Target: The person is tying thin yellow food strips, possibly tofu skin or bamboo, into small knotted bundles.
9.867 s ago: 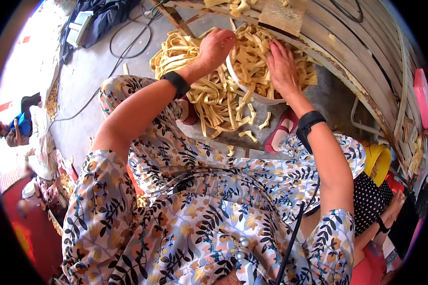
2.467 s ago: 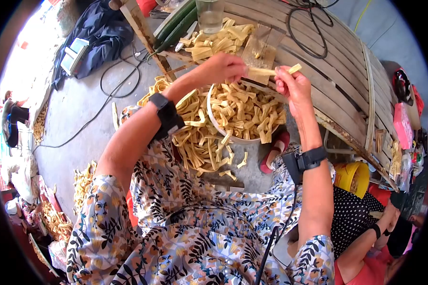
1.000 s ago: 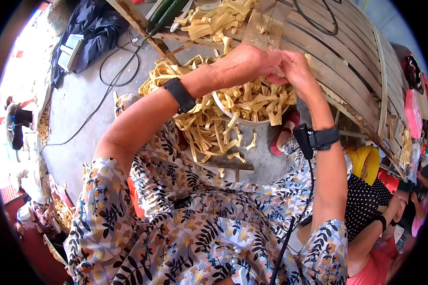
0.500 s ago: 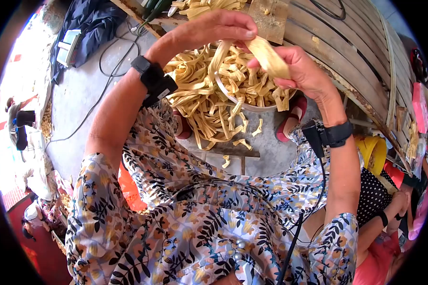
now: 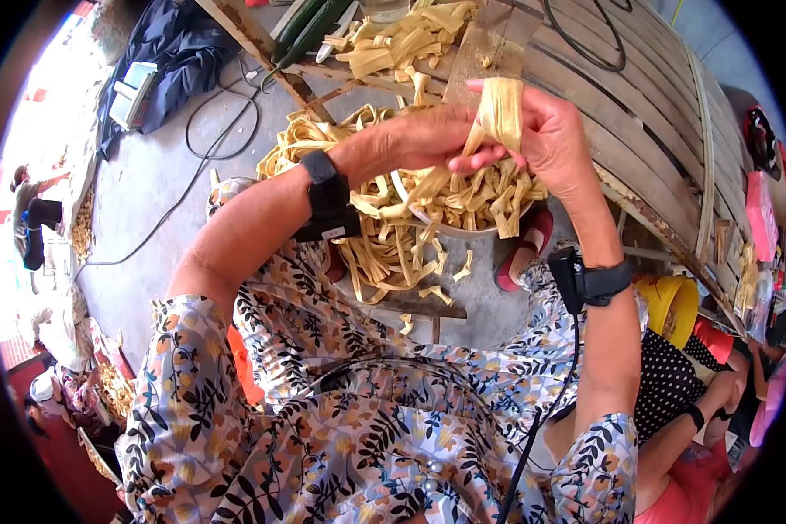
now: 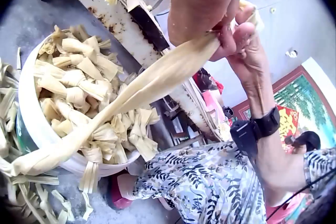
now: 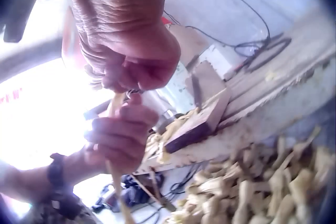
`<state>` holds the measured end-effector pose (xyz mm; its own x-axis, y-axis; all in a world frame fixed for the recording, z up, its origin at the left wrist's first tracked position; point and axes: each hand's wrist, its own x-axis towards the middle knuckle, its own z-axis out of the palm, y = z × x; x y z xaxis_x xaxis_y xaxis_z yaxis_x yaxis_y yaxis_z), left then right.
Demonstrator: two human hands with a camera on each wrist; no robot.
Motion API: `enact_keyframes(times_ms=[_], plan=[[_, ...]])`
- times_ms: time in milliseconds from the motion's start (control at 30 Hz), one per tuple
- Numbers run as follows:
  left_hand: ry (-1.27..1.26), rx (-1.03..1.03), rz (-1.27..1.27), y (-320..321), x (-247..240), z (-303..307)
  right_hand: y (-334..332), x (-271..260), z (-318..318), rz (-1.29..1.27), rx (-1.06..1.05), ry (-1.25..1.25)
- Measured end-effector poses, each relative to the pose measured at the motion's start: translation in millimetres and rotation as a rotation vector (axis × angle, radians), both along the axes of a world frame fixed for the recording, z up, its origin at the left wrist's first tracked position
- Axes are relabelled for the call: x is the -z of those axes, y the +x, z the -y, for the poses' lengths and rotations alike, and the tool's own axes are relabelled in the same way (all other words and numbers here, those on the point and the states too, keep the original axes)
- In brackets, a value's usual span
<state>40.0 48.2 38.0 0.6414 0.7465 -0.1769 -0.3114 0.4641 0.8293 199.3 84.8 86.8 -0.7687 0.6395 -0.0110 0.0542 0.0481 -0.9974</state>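
Observation:
A pale yellow flat strip (image 5: 501,109) is looped over the fingers of my right hand (image 5: 557,144), above the bowl's far right side. My left hand (image 5: 432,135) grips the strip close beside it, and the strip's tail trails down left across the bowl. In the left wrist view the strip (image 6: 168,69) runs from under my left hand (image 6: 202,11) over the white bowl rim (image 6: 26,98); the right hand's curled fingers (image 6: 244,37) touch it. Knotted pieces (image 5: 489,192) fill the bowl. The right wrist view shows both hands close together, the left (image 7: 123,134) below the right (image 7: 131,50).
Loose strips (image 5: 301,144) lie left of the bowl. The slatted wooden table (image 5: 637,131) holds a small board (image 5: 498,39), a pile of strips (image 5: 402,44), cucumbers (image 5: 306,31) and a cable (image 5: 620,61). A yellow bucket (image 5: 668,306) and another person's arm (image 5: 672,445) are at the right.
Half a second ago the strip stretched between both hands; now it loops round the right hand's fingers. The left hand has come down and right, close to the right hand.

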Motion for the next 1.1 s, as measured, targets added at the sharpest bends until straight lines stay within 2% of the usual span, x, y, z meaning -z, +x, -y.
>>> enact_keyframes(times_ms=[67, 100, 233, 333, 400, 467, 533, 567, 633, 700, 833, 933, 967, 1067, 1100], plan=[[-0.011, 0.108, 0.12, -4, 9, 3, 4, 3, -7, 0.052, 0.084, 0.163], [-0.027, 0.095, 0.154, -4, 14, 4, 5, 6, -8, 0.077, 0.128, 0.24], [-0.181, 0.076, 0.285, 4, 15, 11, 3, 14, -3, 0.187, -0.006, 0.085], [-0.187, -0.088, 0.32, 9, 17, 9, 2, 18, -5, 0.114, 0.062, 0.377], [-0.082, -0.349, 0.092, 8, 17, 3, 1, 28, -16, 0.028, 0.279, 0.828], [0.027, -0.613, -0.135, 6, 6, 0, -1, 31, -17, 0.024, 0.429, 0.972], [0.231, -0.759, -0.393, 7, -2, 0, -3, 31, -6, 0.11, 0.516, 0.807], [0.348, -0.792, -0.472, 6, -5, 1, -3, 33, -5, 0.091, 0.458, 0.503], [0.518, -0.844, -0.548, 7, -7, 1, -2, 36, -11, 0.138, 0.34, 0.267], [0.593, -0.733, -0.64, 1, -9, 3, -3, 35, -9, 0.157, 0.279, 0.023], [0.713, -0.558, -0.787, 1, -4, 8, -4, 54, -11, 0.298, 0.351, 0.071], [0.745, -0.572, -0.915, 10, 7, 9, -9, 65, -3, 0.169, 0.456, 0.653], [0.736, -0.544, -0.881, 8, 6, 9, -10, 57, 3, 0.198, 0.461, 0.724], [0.646, -0.619, -0.796, 7, 1, 10, -7, 54, 1, 0.129, 0.458, 0.821], [0.423, -0.598, -0.671, 6, -3, 9, -7, 51, 0, 0.049, 0.459, 0.723]])
